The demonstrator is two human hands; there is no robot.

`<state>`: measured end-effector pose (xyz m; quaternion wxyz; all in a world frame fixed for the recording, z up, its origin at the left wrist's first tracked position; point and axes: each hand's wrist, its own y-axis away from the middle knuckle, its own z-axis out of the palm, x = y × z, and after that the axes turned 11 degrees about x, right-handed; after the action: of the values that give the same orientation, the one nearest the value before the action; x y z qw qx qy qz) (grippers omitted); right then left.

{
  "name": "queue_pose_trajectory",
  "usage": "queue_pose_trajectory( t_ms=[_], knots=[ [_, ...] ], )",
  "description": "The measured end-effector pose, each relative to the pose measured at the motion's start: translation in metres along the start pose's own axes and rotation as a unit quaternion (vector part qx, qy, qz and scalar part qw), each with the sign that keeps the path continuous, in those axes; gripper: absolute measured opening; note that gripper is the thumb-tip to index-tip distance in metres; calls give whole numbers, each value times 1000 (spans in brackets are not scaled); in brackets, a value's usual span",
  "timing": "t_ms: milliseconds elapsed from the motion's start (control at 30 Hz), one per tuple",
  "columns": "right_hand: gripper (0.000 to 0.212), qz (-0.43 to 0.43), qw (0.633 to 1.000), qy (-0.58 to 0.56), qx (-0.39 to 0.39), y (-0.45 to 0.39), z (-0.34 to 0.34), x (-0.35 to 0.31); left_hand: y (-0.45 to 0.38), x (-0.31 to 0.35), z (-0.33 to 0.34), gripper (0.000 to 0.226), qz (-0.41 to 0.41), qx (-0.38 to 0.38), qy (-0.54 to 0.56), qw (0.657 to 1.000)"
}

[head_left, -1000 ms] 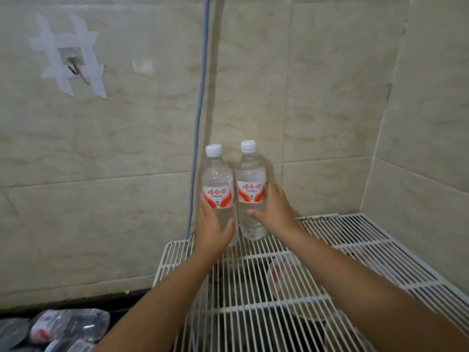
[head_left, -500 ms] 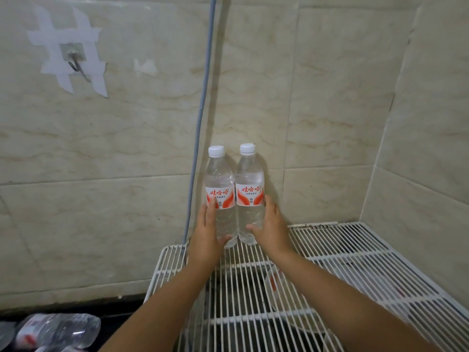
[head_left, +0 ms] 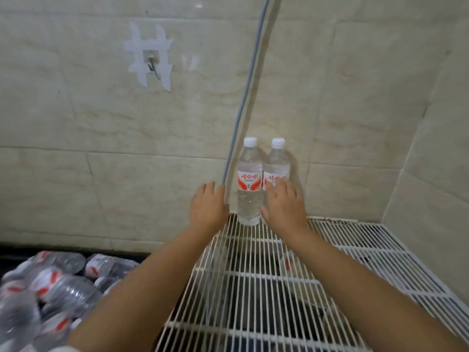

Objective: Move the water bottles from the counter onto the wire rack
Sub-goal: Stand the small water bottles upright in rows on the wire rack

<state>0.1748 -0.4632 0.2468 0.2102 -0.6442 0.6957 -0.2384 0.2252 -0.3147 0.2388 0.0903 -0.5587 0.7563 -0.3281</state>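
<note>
Tiled corner, wire rack (head_left: 360, 252): both hands loose and empty; the heaped bottles (head_left: 54, 288) lie low-left on their sides, nearer the left hand (head_left: 208, 208) than the right hand (head_left: 285, 207).

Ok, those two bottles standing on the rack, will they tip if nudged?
Probably. The left bottle and right bottle are tall and narrow, standing on thin rack wires. Both look full, so likely fairly heavy. Side by side against the wall, one could knock the other.

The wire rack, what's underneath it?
Through the wire rack a dark space shows, with a pale round thing bearing a red mark. The forearms cover part of it; what it is stays unclear.
</note>
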Motion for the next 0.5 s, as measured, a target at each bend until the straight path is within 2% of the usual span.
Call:
queue_pose_trajectory(
  t_ms=[167,333,500],
  knots=[
    [54,-126,992,-26,16,3,-20,-70,40,-53,-48,45,-45,19,-98,994],
    [54,-210,974,-82,17,15,-36,-174,101,-128,-102,46,-186,8,-161,969],
    [47,-250,957,-145,-14,45,-43,-285,174,-211,-149,43,-279,12,-216,936]
  ],
)
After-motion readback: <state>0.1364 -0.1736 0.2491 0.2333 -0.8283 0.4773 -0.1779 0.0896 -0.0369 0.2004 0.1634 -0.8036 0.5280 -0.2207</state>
